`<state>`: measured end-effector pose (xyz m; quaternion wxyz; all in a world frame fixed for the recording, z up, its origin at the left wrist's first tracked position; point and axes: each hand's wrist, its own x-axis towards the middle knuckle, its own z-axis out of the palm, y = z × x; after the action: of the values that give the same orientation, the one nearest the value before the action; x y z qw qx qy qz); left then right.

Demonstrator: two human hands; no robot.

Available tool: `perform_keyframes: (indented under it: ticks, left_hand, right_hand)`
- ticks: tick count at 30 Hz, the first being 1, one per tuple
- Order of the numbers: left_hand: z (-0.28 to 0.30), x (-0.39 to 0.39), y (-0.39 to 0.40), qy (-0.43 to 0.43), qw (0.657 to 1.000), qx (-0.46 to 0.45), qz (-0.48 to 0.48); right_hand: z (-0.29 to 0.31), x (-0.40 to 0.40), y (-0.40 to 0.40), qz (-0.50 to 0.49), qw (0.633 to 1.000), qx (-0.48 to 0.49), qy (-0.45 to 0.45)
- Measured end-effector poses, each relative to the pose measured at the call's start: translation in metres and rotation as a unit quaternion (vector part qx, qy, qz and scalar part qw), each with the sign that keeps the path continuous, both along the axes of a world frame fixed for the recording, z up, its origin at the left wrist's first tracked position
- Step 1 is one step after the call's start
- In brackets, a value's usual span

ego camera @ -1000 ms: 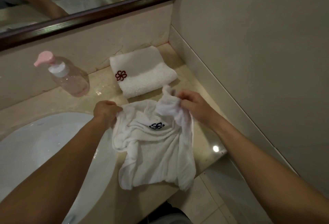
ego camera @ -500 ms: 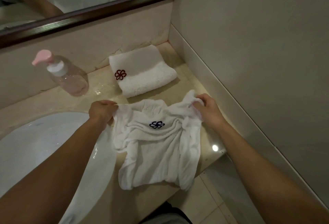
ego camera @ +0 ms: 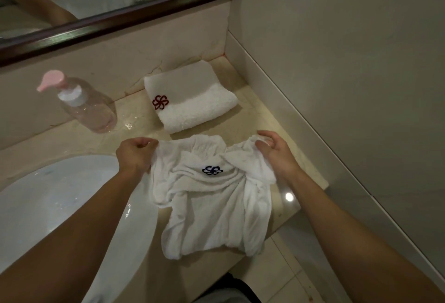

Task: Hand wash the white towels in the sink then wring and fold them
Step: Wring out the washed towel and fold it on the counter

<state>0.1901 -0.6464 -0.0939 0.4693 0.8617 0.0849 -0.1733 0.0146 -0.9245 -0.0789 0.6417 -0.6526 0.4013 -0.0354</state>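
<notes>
A damp, crumpled white towel with a dark blue flower emblem lies on the beige counter, its lower edge hanging over the front. My left hand pinches its far left corner. My right hand pinches its far right corner. A second white towel with a red flower emblem lies folded near the back corner. The white sink basin is at the left, partly under my left forearm.
A clear pump bottle with a pink top and pinkish liquid stands by the backsplash, left of the folded towel. A dark-framed mirror hangs above. A wall runs along the right. Water drops lie on the counter near the bottle.
My right hand has drawn the bunched right corner outward to the right, spreading the towel's top edge wider. My left hand has stayed on the left corner.
</notes>
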Motion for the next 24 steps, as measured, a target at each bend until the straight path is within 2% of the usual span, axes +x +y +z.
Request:
perform_keyframes:
  ticks: [3, 5, 8, 11, 14, 16, 18, 20, 22, 24]
  left_hand:
    - [-0.004, 0.002, 0.003, 0.01, 1.0, -0.012, 0.002]
    - [-0.008, 0.003, 0.005, 0.021, 1.0, -0.017, 0.002]
    - [-0.01, 0.004, 0.005, 0.031, 0.999, -0.032, 0.001]
    - [-0.01, 0.006, 0.006, 0.035, 0.999, -0.036, -0.011]
    - [-0.01, 0.008, 0.008, 0.061, 0.996, -0.03, -0.049]
    - [-0.009, 0.009, 0.008, 0.069, 0.996, -0.022, -0.06]
    - [-0.007, 0.011, 0.009, 0.057, 0.997, -0.014, -0.054]
    - [-0.005, 0.012, 0.008, 0.046, 0.997, -0.011, -0.053]
    - [-0.005, 0.009, 0.006, 0.04, 0.998, -0.011, -0.051]
    - [-0.004, 0.003, 0.004, 0.023, 0.998, 0.018, -0.051]
  right_hand:
    - [-0.006, 0.015, 0.003, -0.052, 0.995, 0.078, 0.039]
    - [-0.014, 0.019, 0.004, -0.078, 0.993, 0.058, 0.071]
    - [-0.017, 0.022, 0.004, 0.006, 0.986, -0.081, 0.144]
    - [-0.014, 0.031, 0.004, 0.116, 0.945, -0.213, 0.219]
    - [-0.014, 0.038, 0.008, 0.135, 0.885, -0.342, 0.286]
    - [-0.017, 0.039, 0.014, 0.115, 0.862, -0.386, 0.307]
    - [-0.018, 0.037, 0.017, 0.088, 0.862, -0.395, 0.306]
    - [-0.021, 0.037, 0.012, 0.081, 0.884, -0.36, 0.287]
    - [-0.02, 0.038, 0.008, 0.097, 0.904, -0.317, 0.27]
    - [-0.012, 0.04, 0.004, 0.12, 0.907, -0.302, 0.267]
